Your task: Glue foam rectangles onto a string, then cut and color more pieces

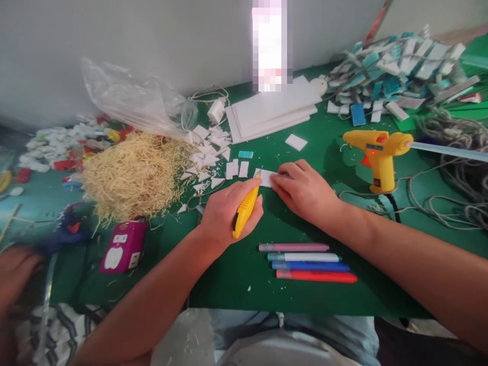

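Note:
My left hand (229, 208) is wrapped round a yellow utility knife (246, 209), its blade end at the left part of a small white board piece (266, 178). The fingertips of my right hand (305, 190) press on the right end of that piece, partly hiding it. Just left of it on the green table (229, 274) lie small white rectangles (243, 169) and a blue-patterned piece (246, 154). Another white rectangle (296, 142) rests behind my right hand.
White scraps (206, 152) and straw (133, 175) lie left, with a magenta box (124, 246) nearer. Stacked white boards (272, 112) are behind. A yellow glue gun (377, 152) stands right, markers (312, 265) in front. Another person's hand (19, 272) is far left.

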A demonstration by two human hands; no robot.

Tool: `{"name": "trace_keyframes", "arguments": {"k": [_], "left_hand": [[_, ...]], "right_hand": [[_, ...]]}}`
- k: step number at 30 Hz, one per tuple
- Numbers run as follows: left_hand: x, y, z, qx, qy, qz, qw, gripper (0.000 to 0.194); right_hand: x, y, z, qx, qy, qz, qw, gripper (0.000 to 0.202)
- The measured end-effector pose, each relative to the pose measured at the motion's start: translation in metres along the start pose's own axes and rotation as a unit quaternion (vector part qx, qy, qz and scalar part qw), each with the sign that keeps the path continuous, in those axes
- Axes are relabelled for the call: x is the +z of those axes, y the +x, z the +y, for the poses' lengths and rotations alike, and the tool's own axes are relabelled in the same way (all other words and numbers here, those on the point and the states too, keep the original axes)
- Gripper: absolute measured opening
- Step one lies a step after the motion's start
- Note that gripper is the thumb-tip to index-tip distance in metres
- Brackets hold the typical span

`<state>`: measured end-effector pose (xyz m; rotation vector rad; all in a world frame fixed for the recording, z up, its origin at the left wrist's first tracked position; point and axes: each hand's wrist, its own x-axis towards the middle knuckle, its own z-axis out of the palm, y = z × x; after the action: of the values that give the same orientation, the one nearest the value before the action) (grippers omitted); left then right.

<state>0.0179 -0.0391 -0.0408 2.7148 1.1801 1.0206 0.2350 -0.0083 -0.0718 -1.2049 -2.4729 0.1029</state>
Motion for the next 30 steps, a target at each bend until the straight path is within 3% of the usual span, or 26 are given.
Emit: {"name": "trace_keyframes", "arguments": {"k": [17,30], "left_hand": [[-0.008,-0.005,0.008,-0.009,-0.007,0.03,0.999,0.023],[-0.018,-0.011,0.016,-0.02,-0.005,0.016,1.0,0.024]], "right_hand": [[0.001,-0.001,0.0,0.005,-0.004,-0.004,1.0,0.033],[0.001,-0.001,0.001,0.009,0.001,-0.001,1.0,0.028]]}}
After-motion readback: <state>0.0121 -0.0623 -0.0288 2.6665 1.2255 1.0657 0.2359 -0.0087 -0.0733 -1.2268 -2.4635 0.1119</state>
